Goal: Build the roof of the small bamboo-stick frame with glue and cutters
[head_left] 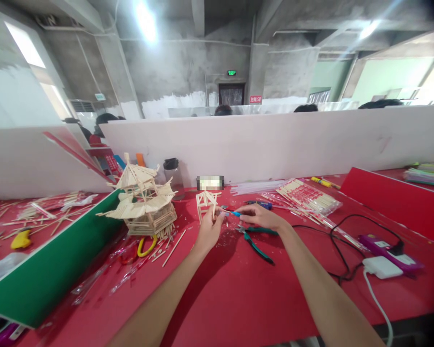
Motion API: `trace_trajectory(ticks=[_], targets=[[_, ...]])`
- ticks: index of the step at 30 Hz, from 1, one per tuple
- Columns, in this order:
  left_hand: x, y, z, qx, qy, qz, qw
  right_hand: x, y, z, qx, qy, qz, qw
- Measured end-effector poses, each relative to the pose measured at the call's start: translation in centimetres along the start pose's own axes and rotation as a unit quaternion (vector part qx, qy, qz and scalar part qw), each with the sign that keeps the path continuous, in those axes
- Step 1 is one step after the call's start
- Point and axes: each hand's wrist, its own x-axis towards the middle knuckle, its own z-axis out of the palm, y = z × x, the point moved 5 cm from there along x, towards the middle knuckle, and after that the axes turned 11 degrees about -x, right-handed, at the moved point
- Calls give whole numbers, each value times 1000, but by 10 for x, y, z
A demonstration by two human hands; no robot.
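My left hand (209,227) is closed at a small frame of wooden sticks (205,198), with its fingertips against the frame's right side. My right hand (262,217) pinches a slim blue tool (236,213) that points at the left fingertips; its exact kind is too small to make out. Just below the right hand lie pliers (260,250) with green handles, jaws toward the left. Behind that hand rests a dark blue glue gun (262,205), partly hidden. A larger pagoda model of sticks (144,202) stands to the left.
Yellow-handled scissors (146,246) and loose sticks (173,248) lie by the pagoda. A green board (58,260) runs along the left. Packs of sticks (307,197) lie at the back right. A purple power strip (390,253) with cables (342,241) sits at the right.
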Motion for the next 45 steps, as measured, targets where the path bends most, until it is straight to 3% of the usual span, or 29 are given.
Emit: trace_trajectory(ticks=[10,18,23,30,38,45], targets=[[-4,-4,2,-24,-19,-25,999,0,-7,3,-40,-13,-27,999],[-11,1,11,49,-68,-19,996,-5,-21,18,-9,-83,-29,996],[-12,2,12,14,-77,-24,997,-1,-21,25,-2,-56,-52,997],[-13,2,16,-11,-74,-36,997,-3,-8,25,150,-53,5,987],[-11,1,11,-16,-73,-23,997,6,8,4,276,112,6,955],[-12,1,13,-4,-86,-31,996,5,25,-20,236,320,11,918]])
